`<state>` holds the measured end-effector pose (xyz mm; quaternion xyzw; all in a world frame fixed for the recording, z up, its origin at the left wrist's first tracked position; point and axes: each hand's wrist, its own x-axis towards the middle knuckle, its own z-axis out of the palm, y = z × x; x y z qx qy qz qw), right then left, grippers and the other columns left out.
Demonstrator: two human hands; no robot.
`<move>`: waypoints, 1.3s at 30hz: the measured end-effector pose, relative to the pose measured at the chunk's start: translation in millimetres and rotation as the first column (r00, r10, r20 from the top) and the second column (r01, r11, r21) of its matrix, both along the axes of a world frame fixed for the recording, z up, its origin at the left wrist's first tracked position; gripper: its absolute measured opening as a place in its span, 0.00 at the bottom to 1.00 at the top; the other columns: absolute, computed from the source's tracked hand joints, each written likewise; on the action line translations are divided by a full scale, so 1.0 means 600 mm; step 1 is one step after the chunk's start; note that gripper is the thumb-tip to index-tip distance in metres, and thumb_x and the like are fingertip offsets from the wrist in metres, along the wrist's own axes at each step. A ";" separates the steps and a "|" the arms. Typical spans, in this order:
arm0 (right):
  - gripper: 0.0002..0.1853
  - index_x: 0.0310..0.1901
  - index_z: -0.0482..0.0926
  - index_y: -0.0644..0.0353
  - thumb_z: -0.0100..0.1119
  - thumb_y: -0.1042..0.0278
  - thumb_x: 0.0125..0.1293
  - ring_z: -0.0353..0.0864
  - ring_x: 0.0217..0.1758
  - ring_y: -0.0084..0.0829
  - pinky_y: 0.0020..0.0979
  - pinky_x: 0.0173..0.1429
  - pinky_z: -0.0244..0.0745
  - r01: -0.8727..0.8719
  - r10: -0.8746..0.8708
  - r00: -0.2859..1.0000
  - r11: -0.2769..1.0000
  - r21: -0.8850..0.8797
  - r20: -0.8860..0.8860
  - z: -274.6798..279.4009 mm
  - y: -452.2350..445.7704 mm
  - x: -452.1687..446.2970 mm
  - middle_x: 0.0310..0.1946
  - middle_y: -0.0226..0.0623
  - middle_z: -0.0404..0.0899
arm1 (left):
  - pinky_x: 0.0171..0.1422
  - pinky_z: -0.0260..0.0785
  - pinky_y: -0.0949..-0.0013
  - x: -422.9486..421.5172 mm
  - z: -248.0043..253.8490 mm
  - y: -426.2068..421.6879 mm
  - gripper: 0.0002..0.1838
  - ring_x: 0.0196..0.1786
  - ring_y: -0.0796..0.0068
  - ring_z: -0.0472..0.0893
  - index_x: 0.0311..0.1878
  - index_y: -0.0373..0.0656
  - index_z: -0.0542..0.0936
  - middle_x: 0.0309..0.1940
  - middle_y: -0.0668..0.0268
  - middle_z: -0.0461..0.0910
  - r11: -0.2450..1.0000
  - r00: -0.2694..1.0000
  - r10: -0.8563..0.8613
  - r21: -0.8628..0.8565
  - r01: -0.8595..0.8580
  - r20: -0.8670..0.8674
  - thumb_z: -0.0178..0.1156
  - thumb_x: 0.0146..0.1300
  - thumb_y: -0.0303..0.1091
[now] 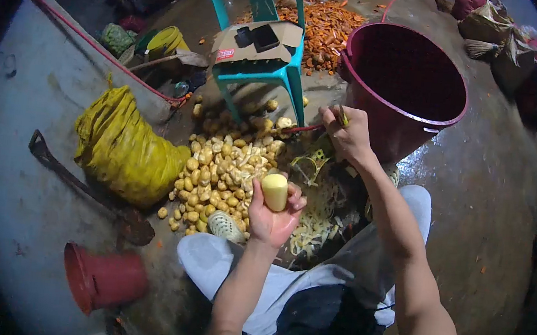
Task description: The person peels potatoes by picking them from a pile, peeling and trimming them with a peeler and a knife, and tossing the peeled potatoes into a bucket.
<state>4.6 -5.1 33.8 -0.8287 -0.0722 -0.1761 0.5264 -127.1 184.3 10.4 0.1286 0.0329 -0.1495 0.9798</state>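
Note:
In my left hand (275, 216) rests a peeled, pale yellow potato (274, 192), held upright with the fingers curled round it. My right hand (349, 135) is raised near the maroon tub, closed around a small tool with a thin yellowish part (344, 117); its kind is mostly hidden by the fingers. A heap of potatoes (219, 176), many with skin on, lies on the floor beyond my left hand. Pale peelings (314, 227) are scattered on the floor between my legs, with a green net-like scrap (311, 165) close by.
A large maroon tub (378, 104) stands at the right. Ahead, a teal chair (290, 79) carries cardboard (247, 50), with orange peelings (327, 28) behind. A yellow sack (122, 147), a shovel (79, 181) and a red bucket (106, 278) lie left.

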 end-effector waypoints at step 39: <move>0.17 0.23 0.72 0.67 0.56 0.65 0.68 0.59 0.23 0.16 0.28 0.27 0.58 -0.054 0.067 0.995 0.985 0.164 -0.074 0.011 -0.013 -0.008 0.16 0.23 0.61 | 0.58 0.79 0.69 -0.005 -0.017 0.011 0.27 0.52 0.57 0.82 0.59 0.34 0.73 0.54 0.51 0.78 0.972 0.988 -0.052 0.234 0.016 0.147 0.69 0.59 0.34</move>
